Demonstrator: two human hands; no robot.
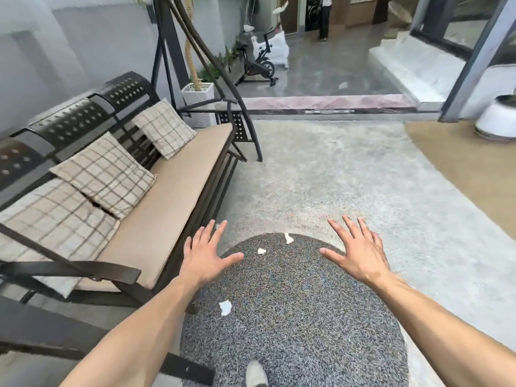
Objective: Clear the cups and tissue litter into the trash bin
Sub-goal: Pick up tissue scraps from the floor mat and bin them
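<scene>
Three white tissue scraps lie on a round speckled grey mat [307, 317]: one near its far edge [288, 238], a smaller one [261, 251] just left of it, and a larger crumpled piece [225, 307] nearer me on the left. My left hand [205, 254] hovers open, fingers spread, over the mat's left edge. My right hand [356, 251] is held open over the mat's right edge. Both hands hold nothing. No cup or trash bin is in sight.
A dark metal swing bench [178, 188] with a tan cushion and three checked pillows stands on the left. Grey concrete floor [349, 177] stretches ahead. An exercise bike [258, 62] stands far back, a white planter [498, 118] at right. My shoe [255, 375] shows at the bottom.
</scene>
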